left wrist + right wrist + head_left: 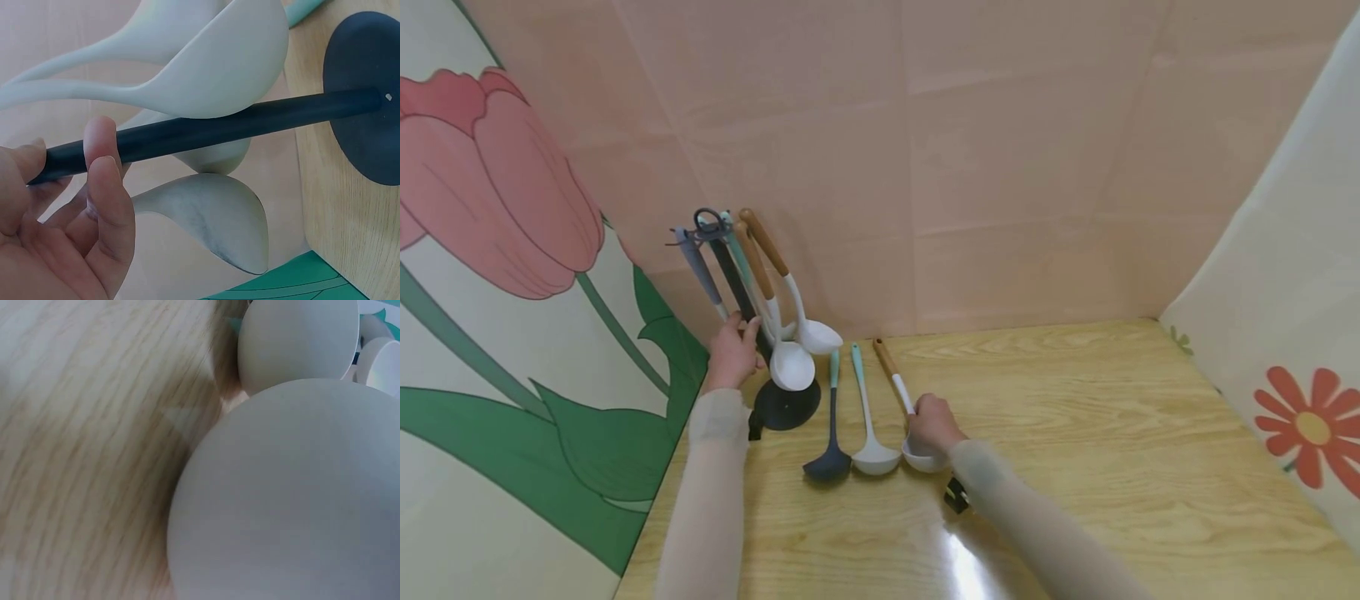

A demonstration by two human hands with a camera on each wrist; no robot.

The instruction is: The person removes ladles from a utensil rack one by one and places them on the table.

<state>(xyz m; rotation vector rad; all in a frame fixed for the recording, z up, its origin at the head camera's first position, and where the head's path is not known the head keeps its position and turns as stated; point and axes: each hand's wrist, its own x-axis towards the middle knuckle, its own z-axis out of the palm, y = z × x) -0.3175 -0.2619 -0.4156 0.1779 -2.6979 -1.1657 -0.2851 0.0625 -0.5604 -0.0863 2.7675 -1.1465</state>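
My left hand (730, 354) grips the black pole (269, 122) of a utensil stand with thumb and fingers. From its top hang a ladle with a blue-grey handle (700, 268), white ladles with wooden handles (792, 367) and a mint-handled utensil. On the table, my right hand (935, 423) holds a white ladle (923, 460) with a wooden handle near its bowl. That bowl (287, 500) fills much of the right wrist view, where the fingers are hidden. Left of it lie a light grey ladle (876, 458) and a dark ladle (829, 465), both with mint handles.
The stand's round black base (786, 407) rests on the wood-grain table (1097, 450), near its back left corner. A pinkish covering (1015, 167) rises behind the table. Flower-printed sheets flank it, with a tulip (497, 183) on the left.
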